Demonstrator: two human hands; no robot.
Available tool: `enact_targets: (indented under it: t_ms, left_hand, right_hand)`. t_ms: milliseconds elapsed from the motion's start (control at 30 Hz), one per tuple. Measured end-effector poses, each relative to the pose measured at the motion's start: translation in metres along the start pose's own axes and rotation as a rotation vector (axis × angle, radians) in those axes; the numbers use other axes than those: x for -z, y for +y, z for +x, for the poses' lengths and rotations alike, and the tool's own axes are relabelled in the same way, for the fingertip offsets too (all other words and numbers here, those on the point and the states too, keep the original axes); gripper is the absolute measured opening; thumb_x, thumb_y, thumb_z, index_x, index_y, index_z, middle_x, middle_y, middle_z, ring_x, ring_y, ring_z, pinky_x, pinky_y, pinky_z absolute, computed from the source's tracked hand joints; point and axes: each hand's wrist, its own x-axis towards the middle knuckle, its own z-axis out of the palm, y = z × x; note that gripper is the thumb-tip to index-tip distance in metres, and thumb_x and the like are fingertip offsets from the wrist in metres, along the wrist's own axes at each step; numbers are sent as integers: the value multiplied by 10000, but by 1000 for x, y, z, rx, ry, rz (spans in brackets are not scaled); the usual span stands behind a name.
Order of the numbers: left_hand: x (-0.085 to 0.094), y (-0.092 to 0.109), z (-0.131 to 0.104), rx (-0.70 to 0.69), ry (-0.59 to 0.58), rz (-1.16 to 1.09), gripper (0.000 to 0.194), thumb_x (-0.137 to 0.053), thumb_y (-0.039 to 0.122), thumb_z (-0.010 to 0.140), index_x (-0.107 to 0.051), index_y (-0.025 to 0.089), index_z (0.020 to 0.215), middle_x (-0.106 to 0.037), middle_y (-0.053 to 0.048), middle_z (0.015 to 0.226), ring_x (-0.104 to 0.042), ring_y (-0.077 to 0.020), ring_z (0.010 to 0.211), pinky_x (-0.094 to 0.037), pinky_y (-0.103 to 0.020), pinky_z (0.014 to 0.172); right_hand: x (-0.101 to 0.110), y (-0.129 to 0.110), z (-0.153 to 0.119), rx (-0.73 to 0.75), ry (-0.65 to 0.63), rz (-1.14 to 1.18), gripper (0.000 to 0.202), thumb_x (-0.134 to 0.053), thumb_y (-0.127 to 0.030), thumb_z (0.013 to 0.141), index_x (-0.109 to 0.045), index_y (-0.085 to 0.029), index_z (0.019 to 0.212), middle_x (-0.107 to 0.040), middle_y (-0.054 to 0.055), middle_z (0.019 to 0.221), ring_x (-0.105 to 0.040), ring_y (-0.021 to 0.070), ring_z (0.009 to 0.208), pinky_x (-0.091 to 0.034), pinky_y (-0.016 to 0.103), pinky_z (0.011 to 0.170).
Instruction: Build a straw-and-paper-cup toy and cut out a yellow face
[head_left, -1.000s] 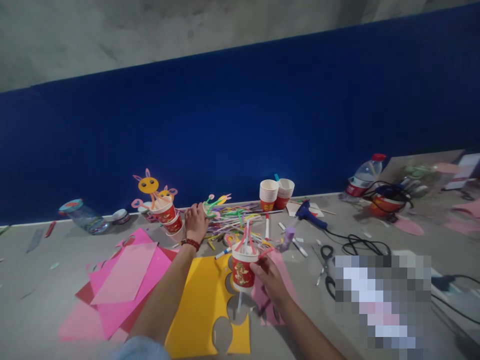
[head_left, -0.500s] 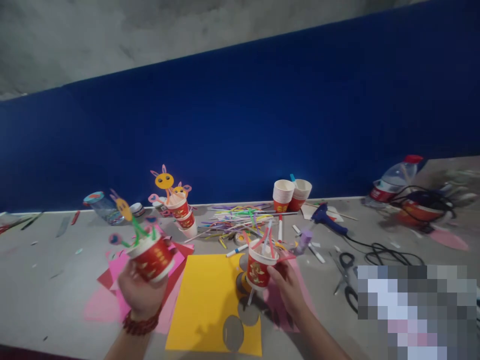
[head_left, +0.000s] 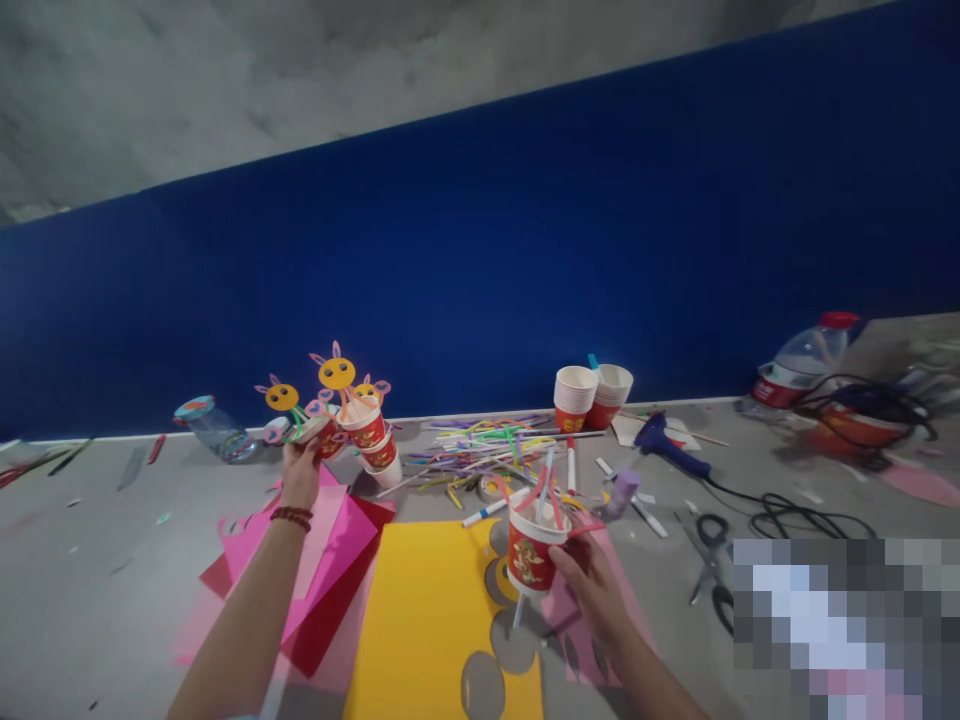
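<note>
At the back left, my left hand point(head_left: 301, 472) is closed around a red paper cup point(head_left: 324, 436) with green stems and a yellow bunny face point(head_left: 281, 396) on top. That cup is right beside a stack of similar decorated cups point(head_left: 379, 455), topped by another yellow bunny face point(head_left: 337, 373). My right hand point(head_left: 589, 565) grips a second red paper cup point(head_left: 531, 548) with pink straws sticking out of its rim. A pale straw runs through this cup and pokes out below. It hangs above a yellow sheet point(head_left: 420, 600) with round holes cut in it.
Colourful straws point(head_left: 487, 445) lie in a pile at the back centre. Two stacks of plain cups point(head_left: 575, 398) stand behind them. To the right are a blue glue gun point(head_left: 671, 447) with its cord, scissors point(head_left: 709, 550) and a plastic bottle point(head_left: 802, 365). Pink sheets point(head_left: 352, 535) lie left.
My left hand has carried its bunny cup away from me, to the back beside the decorated stack. My right hand still holds the straw cup in nearly the same place.
</note>
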Motion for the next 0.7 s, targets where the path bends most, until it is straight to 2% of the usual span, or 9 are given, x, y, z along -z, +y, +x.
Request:
enact_targets:
  t_ms: [133,300,467,700]
  left_hand:
    - [-13,-24,12,87,-142,51,296,-613,313,945,-602,153,1193,-642,-85,1166,-656,-204,966,-576,-399,819]
    - [-27,-35,20,123,-283,85,327,-608,343,946,-599,156,1214,-635,-86,1196,-653,-227,1002,-575,-415,839]
    - [-23,-45,25,99,-301,94,325,-604,336,948,-593,160,1222,-632,-92,1204,-652,-220,1002,-574,-416,841]
    - [-8,-49,30,63,-287,99,325,-605,333,948,-591,160,1223,-632,-93,1201,-652,-216,997,-573,-416,840]
  right_hand:
    - [1,4,1,13,-17,-6,375,-863,-492,663,-750,-249,925,-762,116,1031,-695,335,973,-558,486,908]
    - [-2,-1,-2,3,-83,-5,456,-844,-492,690,-734,-247,1058,-737,128,1131,-683,341,1024,-550,502,921]
    - [0,0,0,-5,-98,-9,440,-833,-487,708,-728,-262,1072,-729,125,1165,-677,333,1050,-545,480,931]
    - [7,11,3,-26,-49,-32,383,-862,-442,678,-751,-249,989,-759,116,1032,-695,332,967,-554,495,907]
